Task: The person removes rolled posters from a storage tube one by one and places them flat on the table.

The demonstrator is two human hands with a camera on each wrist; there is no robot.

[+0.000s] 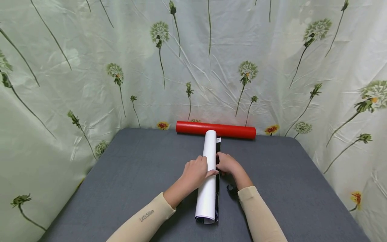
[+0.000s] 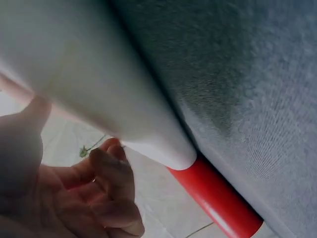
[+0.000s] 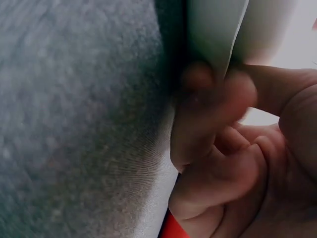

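Note:
A rolled poster (image 1: 208,188), white outside and dark inside, lies lengthwise on the grey table. Its loose dark edge strip (image 1: 218,201) shows along the right side, with a small white label near the far end. My left hand (image 1: 196,171) holds the roll around its middle from the left, thumb laid across the top; in the left wrist view its fingers (image 2: 106,173) curl against the white paper. On the other side, my right hand (image 1: 228,164) pinches the sheet's free edge (image 3: 233,42), as the right wrist view shows.
A red roll (image 1: 235,131) lies crosswise at the table's back edge, just beyond the poster's far end. Behind it hangs a pale curtain (image 1: 211,67) with dandelion prints. A small dark object (image 1: 231,190), partly hidden, is by the right wrist.

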